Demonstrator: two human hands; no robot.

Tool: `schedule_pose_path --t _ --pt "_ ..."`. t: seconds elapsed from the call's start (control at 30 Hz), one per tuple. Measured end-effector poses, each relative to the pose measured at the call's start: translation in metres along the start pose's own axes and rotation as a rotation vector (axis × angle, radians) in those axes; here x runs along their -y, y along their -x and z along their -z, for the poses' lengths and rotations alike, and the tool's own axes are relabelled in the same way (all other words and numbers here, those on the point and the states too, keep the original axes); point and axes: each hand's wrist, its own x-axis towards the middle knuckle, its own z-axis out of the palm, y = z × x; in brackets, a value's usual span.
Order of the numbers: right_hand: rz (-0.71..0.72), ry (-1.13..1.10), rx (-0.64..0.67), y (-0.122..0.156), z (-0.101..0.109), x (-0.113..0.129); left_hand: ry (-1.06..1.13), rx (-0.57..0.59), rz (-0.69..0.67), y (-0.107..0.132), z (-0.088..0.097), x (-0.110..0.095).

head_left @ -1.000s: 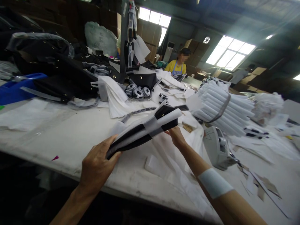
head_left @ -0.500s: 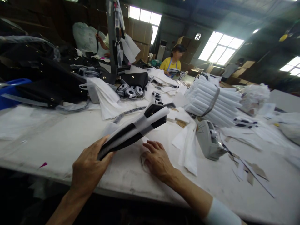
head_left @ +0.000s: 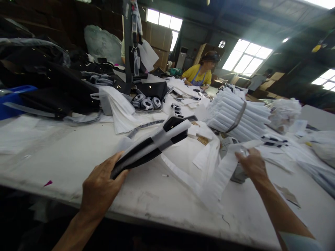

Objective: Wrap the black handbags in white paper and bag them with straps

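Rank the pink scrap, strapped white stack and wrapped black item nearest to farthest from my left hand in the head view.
1. Wrapped black item: in the left hand.
2. Pink scrap: to the hand's left.
3. Strapped white stack: back right.

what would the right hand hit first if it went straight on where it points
Probably the grey tape dispenser, close past the right hand and partly hidden by a white strip; the strapped white bundle lies beyond. Depth is unclear, so hand and dispenser may be touching.

a white table (head_left: 65, 153) carries white sheets (head_left: 119, 111) and a pink scrap (head_left: 48, 183).
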Motion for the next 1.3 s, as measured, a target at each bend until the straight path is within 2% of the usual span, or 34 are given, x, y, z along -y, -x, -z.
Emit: schedule_pose_path --t 0.07,0.13,0.2,0.27,0.33,0.4,0.5,0.6,0.67,0.73,0.8,0.87,0.9,0.93,0.97,1.03,1.17,1.23,1.3 --pt "0.236 0.223 -0.106 0.005 0.002 -0.008 0.001 -0.004 -0.005 0.0 0.0 0.0" --pt "0.499 0.323 -0.119 0.029 -0.004 -0.001 -0.001 -0.005 -0.003 0.001 0.0 -0.001" --pt "0.657 0.297 -0.006 0.063 -0.017 0.015 -0.004 -0.005 0.005 0.001 0.001 -0.001" --pt "0.767 0.238 0.245 0.097 -0.034 0.034 -0.008 0.0 0.011 0.001 0.002 -0.001" --pt "0.791 0.252 0.511 0.123 -0.051 0.046 -0.016 0.005 0.012 0.001 0.003 -0.001" --pt "0.758 0.313 0.669 0.138 -0.067 0.05 -0.022 0.015 0.007 0.0 0.003 0.0" --pt "0.741 0.438 0.72 0.14 -0.086 0.047 -0.012 0.018 0.002 -0.001 0.002 -0.001" --pt "0.766 0.58 0.727 0.129 -0.098 0.053 -0.012 -0.001 0.0 -0.001 0.001 -0.001" --pt "0.708 0.614 0.756 0.122 -0.102 0.065 -0.011 -0.009 -0.004 -0.001 0.0 -0.001" --pt "0.541 0.514 0.807 0.118 -0.106 0.082 0.001 -0.013 -0.003 -0.002 0.0 0.001" --pt "0.268 0.238 0.909 0.121 -0.108 0.098 0.014 -0.015 0.007 -0.002 0.001 0.003" --pt "-0.018 -0.129 1.021 0.129 -0.112 0.11 0.018 -0.012 0.03 -0.003 0.001 0.004" --pt "-0.118 -0.29 1.072 0.134 -0.114 0.113 0.019 -0.009 0.045 -0.004 0.001 0.005" --pt "-0.167 -0.41 1.114 0.14 -0.116 0.116 0.021 -0.004 0.059 -0.004 0.002 0.006" --pt "-0.154 -0.48 1.147 0.145 -0.117 0.117 0.023 -0.002 0.071 -0.004 0.002 0.007" --pt "0.046 -0.467 1.168 0.155 -0.12 0.116 0.033 -0.004 0.08 -0.003 0.002 0.008" --pt "0.704 -0.084 1.052 0.162 -0.118 0.095 0.046 -0.02 0.065 -0.002 0.003 0.009" --pt "0.89 0.073 1.005 0.153 -0.114 0.072 0.047 -0.022 0.062 -0.002 0.004 0.01" --pt "0.968 0.179 0.947 0.134 -0.109 0.043 0.048 -0.02 0.062 -0.003 0.004 0.01"
